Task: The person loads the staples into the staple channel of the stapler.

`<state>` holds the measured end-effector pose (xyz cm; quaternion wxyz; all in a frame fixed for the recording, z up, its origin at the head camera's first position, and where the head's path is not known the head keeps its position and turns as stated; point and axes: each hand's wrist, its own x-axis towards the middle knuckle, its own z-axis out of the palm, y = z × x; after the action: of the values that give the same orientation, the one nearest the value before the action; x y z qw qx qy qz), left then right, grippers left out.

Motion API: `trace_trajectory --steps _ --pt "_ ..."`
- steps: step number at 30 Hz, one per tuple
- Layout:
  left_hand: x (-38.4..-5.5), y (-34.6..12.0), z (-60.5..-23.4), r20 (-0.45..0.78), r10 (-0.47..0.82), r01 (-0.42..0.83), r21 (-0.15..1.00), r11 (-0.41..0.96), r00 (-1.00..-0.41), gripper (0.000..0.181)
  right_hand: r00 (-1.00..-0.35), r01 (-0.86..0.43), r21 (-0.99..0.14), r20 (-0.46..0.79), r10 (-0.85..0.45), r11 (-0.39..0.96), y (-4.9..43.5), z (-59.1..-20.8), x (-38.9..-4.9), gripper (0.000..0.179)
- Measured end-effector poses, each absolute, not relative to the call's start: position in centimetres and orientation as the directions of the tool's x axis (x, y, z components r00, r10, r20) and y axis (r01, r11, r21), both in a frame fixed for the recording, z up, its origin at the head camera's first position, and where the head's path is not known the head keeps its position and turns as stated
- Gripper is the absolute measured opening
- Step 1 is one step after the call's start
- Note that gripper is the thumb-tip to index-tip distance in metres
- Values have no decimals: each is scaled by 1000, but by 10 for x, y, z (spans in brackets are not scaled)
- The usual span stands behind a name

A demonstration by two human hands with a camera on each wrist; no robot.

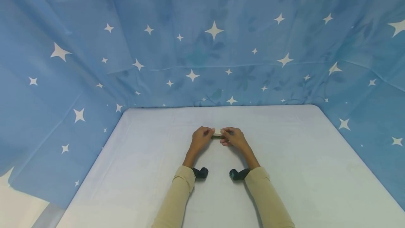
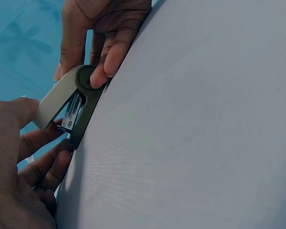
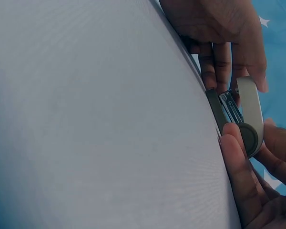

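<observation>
A small stapler (image 1: 217,137) with a cream top and dark green base lies on the white table between both hands. In the left wrist view its cream top (image 2: 55,102) is tilted up from the base, and the metal staple channel (image 2: 72,112) shows in the gap. My left hand (image 1: 200,138) pinches the front end, thumb on the cream top and fingers near the base tip. At the round hinge end, my right hand (image 1: 235,139) holds the stapler with its thumb and fingers, seen close in the right wrist view.
The white table (image 1: 152,157) has rounded far corners. A blue curtain (image 1: 196,52) with white stars hangs behind and along its sides. Dark wrist devices (image 1: 200,173) sit at the inner side of both beige sleeves (image 1: 269,200).
</observation>
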<state>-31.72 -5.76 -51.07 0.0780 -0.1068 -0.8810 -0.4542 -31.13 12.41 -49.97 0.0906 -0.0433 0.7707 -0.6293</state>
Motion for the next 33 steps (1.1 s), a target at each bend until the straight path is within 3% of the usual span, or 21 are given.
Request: trace_trajectory --steps 17,24,33 --pt "-315 -58 -510 252 117 273 782 561 -961 37 -983 67 -973 -102 -153 221 123 -498 -310 36" --pt "-314 -58 -511 295 135 318 755 574 -946 36 -978 59 -971 -102 -181 233 120 -476 -295 36" --pt "-316 -59 -508 323 161 354 730 585 -933 33 -989 32 -968 -67 -132 249 121 -501 -309 36"
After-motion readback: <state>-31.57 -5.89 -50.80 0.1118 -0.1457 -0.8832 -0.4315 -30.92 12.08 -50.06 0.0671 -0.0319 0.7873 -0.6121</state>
